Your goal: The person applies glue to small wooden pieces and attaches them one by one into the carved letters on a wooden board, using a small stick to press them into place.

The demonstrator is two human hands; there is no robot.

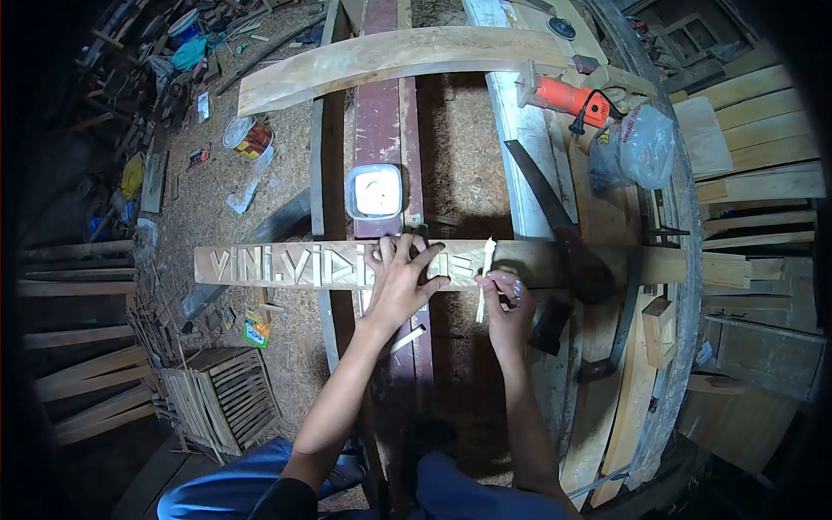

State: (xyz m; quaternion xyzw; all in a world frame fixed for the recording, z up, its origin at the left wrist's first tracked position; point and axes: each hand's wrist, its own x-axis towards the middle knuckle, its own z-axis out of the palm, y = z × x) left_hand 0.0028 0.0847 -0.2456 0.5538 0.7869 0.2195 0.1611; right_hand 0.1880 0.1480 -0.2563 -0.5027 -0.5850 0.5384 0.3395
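Right hand pinching pale stick, left hand fingers apart, lettered board beneath.

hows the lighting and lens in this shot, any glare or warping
Head view: glare whitens the inside of the plastic tub; the lettered board is well lit by the left hand but darker beyond the right hand; corners fade to black, and wide-lens distortion seems to bend straight things near the edges.

Lettered board: wood, smooth, matt. Strip: wood, matt. Tub: translucent plastic, glossy. Carrier bag: plastic, crinkled.
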